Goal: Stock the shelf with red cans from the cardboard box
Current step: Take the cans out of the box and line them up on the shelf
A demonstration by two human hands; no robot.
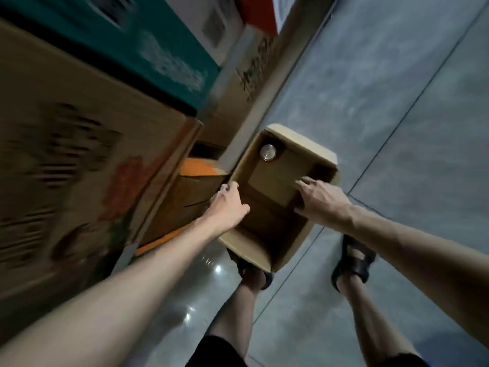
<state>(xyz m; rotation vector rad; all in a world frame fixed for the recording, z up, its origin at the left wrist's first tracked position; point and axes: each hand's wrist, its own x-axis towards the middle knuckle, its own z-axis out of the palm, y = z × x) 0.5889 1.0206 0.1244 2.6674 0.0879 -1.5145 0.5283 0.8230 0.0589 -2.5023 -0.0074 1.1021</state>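
One can (268, 152) sits alone in the cardboard box (304, 143), so stocking seems nearly done; left hand (229, 203) grips its rim; right hand (320, 197) reaches in, fingers spread, empty.

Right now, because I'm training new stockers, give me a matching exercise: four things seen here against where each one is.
Things: 1 can; 2 left hand; 3 right hand; 4 teal carton.
Places: A gripping the left rim of the cardboard box; B stacked at upper left; C far corner inside the box; D reaching into the box, fingers straight.
Pairs: 1-C; 2-A; 3-D; 4-B.
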